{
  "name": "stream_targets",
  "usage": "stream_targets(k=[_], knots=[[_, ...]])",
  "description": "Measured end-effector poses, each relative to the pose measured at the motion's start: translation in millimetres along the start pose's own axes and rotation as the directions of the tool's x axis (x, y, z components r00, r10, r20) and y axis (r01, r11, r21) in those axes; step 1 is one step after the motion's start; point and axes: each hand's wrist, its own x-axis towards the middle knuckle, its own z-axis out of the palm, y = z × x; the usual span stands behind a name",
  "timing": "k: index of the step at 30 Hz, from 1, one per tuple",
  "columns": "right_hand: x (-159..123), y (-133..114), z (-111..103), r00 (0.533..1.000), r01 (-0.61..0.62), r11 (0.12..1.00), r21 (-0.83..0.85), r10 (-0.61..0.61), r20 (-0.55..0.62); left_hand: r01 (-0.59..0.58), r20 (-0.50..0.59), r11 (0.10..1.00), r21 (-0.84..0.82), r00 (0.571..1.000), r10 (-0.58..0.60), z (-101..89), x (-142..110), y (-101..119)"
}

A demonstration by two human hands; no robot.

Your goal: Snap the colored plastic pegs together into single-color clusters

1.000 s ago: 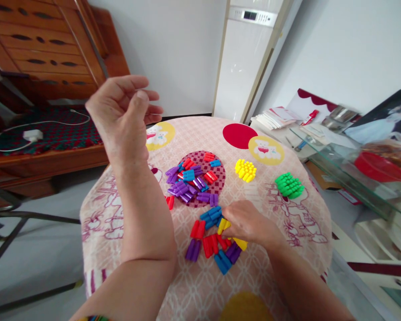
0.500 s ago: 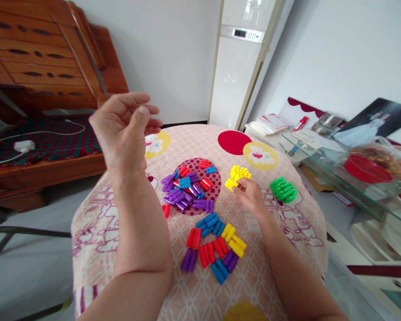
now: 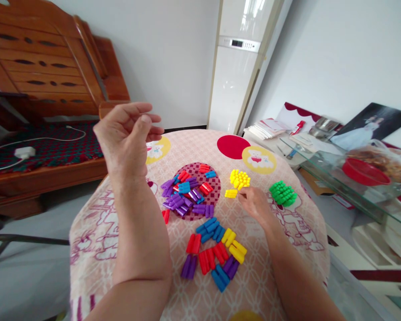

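Note:
My left hand (image 3: 130,133) is raised in the air at the left, fingers loosely curled and apart, holding nothing. Over the right half of the table, my right hand (image 3: 254,203) has its fingers bent together. Just left of its fingertips lies a small yellow ribbed plastic block (image 3: 231,193); whether they touch it I cannot tell, and what the fingers may hold is hidden. Right behind is a yellow block cluster (image 3: 239,179). A green block cluster (image 3: 283,193) stands further right. Purple, red and blue blocks form a loose pile (image 3: 178,200) at the middle.
Nearer me, red blocks (image 3: 206,261), blue blocks (image 3: 207,229), yellow blocks (image 3: 237,252) and purple blocks (image 3: 189,266) lie spread on the patterned tablecloth (image 3: 254,290). A wooden bench (image 3: 47,80) stands left. At right, a glass shelf (image 3: 334,174) carries a red bowl (image 3: 366,170).
My right hand has drawn slightly back from the yellow block it was holding, which now lies on the cloth nearer me. The left hand keeps its pose; the view has tilted slightly.

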Motion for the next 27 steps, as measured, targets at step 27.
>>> stream_targets(k=[27], knots=[[12.1, -12.3, 18.1, 0.999, 0.002, 0.999, 0.035, -0.003, 0.032, 0.033, 0.010, 0.999, 0.038, 0.999, -0.033, 5.3, -3.2, 4.0]])
